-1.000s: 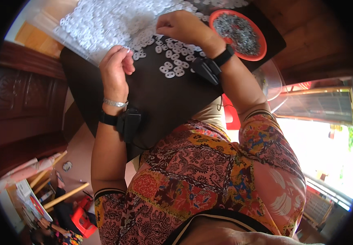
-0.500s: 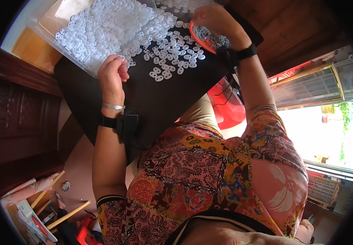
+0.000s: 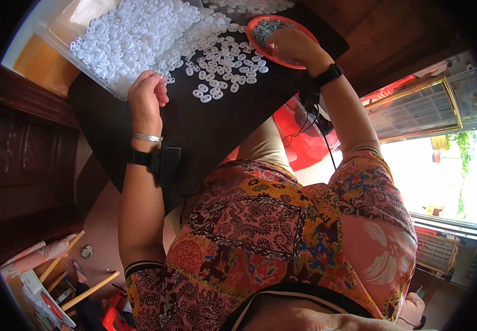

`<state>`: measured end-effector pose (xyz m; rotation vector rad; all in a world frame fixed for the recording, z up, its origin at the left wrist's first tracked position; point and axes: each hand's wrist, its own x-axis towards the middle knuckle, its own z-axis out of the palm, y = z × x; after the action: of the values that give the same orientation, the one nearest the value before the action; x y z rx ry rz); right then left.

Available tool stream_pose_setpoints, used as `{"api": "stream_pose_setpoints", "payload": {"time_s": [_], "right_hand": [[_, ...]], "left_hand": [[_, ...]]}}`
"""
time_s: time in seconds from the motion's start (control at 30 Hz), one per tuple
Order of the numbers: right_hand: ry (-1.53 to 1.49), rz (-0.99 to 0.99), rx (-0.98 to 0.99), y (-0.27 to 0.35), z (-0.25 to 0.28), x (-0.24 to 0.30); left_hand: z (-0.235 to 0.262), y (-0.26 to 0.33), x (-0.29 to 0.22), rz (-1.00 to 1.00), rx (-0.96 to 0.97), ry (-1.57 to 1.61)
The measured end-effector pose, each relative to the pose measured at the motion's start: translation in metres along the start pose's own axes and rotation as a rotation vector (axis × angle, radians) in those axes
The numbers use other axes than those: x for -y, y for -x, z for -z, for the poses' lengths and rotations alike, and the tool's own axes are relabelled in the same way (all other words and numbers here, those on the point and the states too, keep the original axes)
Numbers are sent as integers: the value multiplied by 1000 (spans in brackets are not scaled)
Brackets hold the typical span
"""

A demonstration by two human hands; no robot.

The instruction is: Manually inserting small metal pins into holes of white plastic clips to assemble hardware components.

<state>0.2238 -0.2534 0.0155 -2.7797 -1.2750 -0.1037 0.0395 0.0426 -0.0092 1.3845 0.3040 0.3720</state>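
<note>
Your left hand (image 3: 149,95), fingers curled nearly closed, pinches a small white plastic ring (image 3: 163,79) beside the white ring pile (image 3: 139,36) at upper left. Your right hand (image 3: 295,48), fingers bent down, grip hidden, rests in the round orange bowl (image 3: 260,48) on the dark bench (image 3: 205,127).

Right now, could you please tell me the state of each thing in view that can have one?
left hand: fingers curled together, beside the white rings.
right hand: reaching into the red dish, fingers hidden.
red dish: holds small grey pieces.
clear plastic tray: open, heaped with white rings.
dark board: loose white rings scattered on its far part.
</note>
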Motion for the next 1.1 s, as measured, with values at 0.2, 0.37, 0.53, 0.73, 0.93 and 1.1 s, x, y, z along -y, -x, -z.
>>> {"api": "stream_pose_setpoints", "payload": {"time_s": [0.2, 0.37, 0.53, 0.73, 0.93, 1.1], "right_hand": [[126, -51, 118, -7, 12, 16], [164, -51, 191, -12, 11, 7], [-326, -124, -27, -9, 20, 0], [-810, 97, -122, -50, 29, 62], [-1279, 218, 56, -94, 15, 132], [-1313, 192, 87, -95, -4, 155]], "left_hand": [[1, -1, 3, 6, -18, -8], [1, 1, 0, 7, -23, -22], [0, 1, 0, -5, 10, 77], [-3, 4, -3, -26, 26, 56], [-5, 4, -6, -66, 33, 63], [-6, 5, -8, -71, 3, 100]]}}
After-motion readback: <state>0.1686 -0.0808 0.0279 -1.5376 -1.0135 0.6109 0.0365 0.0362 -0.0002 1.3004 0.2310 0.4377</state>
